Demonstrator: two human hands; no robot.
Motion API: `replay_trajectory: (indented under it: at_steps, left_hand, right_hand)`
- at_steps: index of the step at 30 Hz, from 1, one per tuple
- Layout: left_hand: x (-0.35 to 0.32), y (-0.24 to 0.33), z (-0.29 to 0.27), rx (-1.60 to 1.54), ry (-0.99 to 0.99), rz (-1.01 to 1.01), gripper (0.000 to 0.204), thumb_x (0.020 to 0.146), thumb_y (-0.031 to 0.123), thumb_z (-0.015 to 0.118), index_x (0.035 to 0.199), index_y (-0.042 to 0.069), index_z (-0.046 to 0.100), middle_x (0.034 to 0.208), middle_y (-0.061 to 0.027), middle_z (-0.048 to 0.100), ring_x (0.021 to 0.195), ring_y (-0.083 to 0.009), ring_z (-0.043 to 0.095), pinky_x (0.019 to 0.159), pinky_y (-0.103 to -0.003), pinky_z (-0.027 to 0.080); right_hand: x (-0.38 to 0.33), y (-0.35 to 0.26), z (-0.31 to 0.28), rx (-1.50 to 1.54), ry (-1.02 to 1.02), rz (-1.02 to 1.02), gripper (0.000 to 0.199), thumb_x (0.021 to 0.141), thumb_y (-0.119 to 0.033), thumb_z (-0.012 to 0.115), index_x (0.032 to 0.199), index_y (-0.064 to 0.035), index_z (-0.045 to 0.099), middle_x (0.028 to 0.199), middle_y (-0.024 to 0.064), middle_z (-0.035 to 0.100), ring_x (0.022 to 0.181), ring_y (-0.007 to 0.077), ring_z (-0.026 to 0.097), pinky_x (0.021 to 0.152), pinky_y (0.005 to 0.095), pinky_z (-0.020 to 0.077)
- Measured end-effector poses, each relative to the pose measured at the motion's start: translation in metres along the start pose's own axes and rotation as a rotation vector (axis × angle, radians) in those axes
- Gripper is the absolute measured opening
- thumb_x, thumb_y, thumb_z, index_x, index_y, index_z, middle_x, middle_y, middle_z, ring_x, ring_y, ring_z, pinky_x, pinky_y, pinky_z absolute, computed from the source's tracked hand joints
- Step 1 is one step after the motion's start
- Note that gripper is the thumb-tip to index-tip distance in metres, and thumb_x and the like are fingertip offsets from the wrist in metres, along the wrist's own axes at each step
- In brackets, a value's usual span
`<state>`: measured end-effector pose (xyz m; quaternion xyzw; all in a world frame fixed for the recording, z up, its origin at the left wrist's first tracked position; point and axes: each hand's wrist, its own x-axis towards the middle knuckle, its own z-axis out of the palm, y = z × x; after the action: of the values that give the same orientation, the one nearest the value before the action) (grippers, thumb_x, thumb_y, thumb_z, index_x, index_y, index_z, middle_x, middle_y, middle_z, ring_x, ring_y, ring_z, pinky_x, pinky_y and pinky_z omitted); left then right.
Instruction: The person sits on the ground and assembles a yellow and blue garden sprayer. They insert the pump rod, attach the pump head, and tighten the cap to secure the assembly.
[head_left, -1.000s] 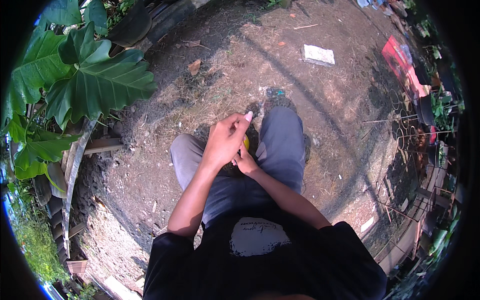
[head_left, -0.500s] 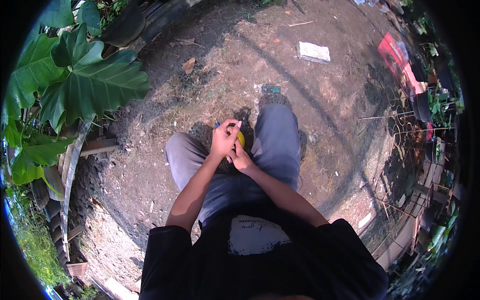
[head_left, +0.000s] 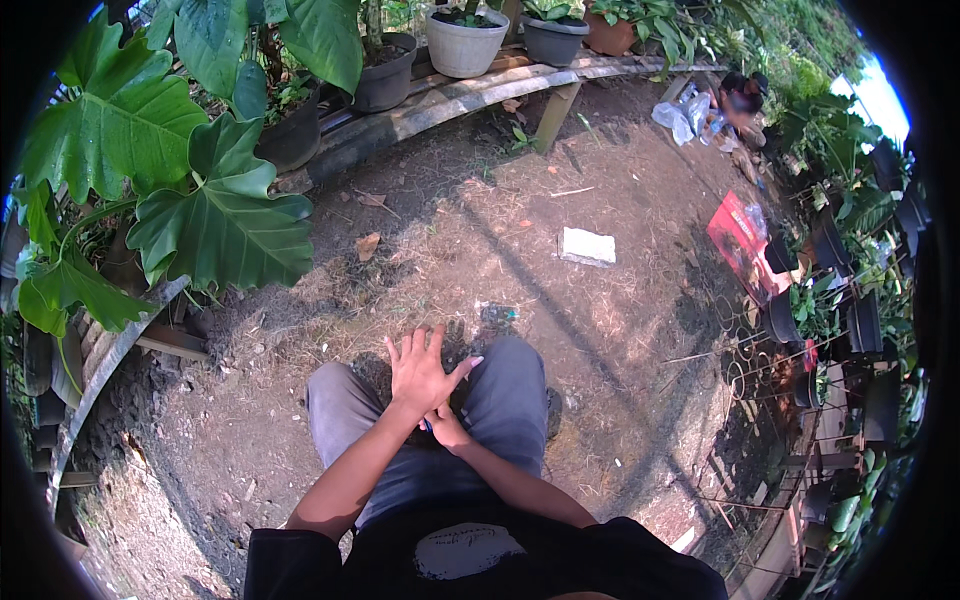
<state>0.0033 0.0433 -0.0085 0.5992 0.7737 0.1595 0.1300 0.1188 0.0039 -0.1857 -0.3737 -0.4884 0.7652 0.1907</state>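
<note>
My left hand (head_left: 424, 374) is open, fingers spread and palm down, above the gap between my knees. Just below and behind it is my right hand (head_left: 449, 430), its fingers curled and partly covered by the left hand. A small blue bit (head_left: 428, 425) shows at the right hand's fingers. The rest of what it holds is hidden. On the ground past my right knee lies a small clear and greenish piece (head_left: 498, 313), too small to name.
A white block (head_left: 587, 247) lies on the dirt ahead. Potted plants stand on a curved wooden ledge (head_left: 430, 113), with large leaves (head_left: 222, 215) at left. A red sheet (head_left: 738, 240) and wire frames are at right. Far right, a person (head_left: 738, 105) is beside plastic bags (head_left: 675, 122).
My left hand has gone from curled fingers to spread. The yellow thing seen between my hands is now out of sight. The view has tilted up, showing the ledge and pots.
</note>
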Motion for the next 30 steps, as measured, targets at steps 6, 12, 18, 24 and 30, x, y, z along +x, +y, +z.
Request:
replay_trajectory:
  at_steps: [6,12,18,24,30]
  left_hand:
    - [-0.016,-0.046,0.078,-0.204,0.013,0.104,0.048,0.085,0.041,0.067,0.119,0.008,0.061,0.119,-0.0169,0.060,0.120,-0.0351,0.054,0.107,-0.052,0.034]
    - [-0.012,-0.050,0.082,-0.489,-0.039,0.038,0.027,0.084,0.025,0.068,0.103,0.006,0.068,0.088,-0.0133,0.071,0.080,-0.0315,0.070,0.075,-0.040,0.056]
    - [-0.015,-0.050,0.081,-0.512,0.041,-0.003,0.020,0.084,0.020,0.065,0.097,0.006,0.069,0.083,-0.0150,0.070,0.075,-0.0298,0.071,0.069,-0.039,0.055]
    - [-0.024,-0.053,0.076,-0.528,0.153,-0.057,0.014,0.084,0.016,0.063,0.092,0.005,0.069,0.079,-0.0142,0.069,0.068,-0.0279,0.068,0.065,-0.037,0.054]
    - [-0.020,-0.047,0.085,-0.599,0.220,-0.012,0.011,0.081,0.014,0.064,0.087,0.005,0.067,0.077,-0.0123,0.067,0.068,-0.0283,0.067,0.064,-0.038,0.053]
  right_hand:
    - [-0.012,-0.008,0.011,0.290,-0.008,0.039,0.016,0.099,-0.009,0.052,0.115,-0.0064,0.049,0.090,0.0034,0.057,0.079,0.0137,0.057,0.072,0.0301,0.0473]
    - [0.005,0.008,0.003,-0.003,0.011,0.046,0.033,0.102,-0.017,0.051,0.130,-0.0049,0.040,0.086,0.0048,0.057,0.072,0.0129,0.056,0.067,0.0297,0.0481]
    - [-0.001,-0.010,0.007,0.353,-0.056,0.076,0.022,0.097,-0.007,0.053,0.119,-0.0052,0.049,0.090,0.0041,0.058,0.078,0.0124,0.057,0.074,0.0299,0.0483]
    - [-0.006,-0.023,0.014,0.391,-0.082,0.066,0.043,0.095,-0.011,0.057,0.133,-0.0096,0.036,0.089,0.0044,0.056,0.076,0.0130,0.054,0.072,0.0287,0.0442]
    - [0.007,0.008,-0.003,0.282,-0.149,-0.004,0.058,0.095,-0.004,0.055,0.147,-0.0144,0.031,0.106,0.0027,0.054,0.087,0.0130,0.055,0.077,0.0306,0.0459]
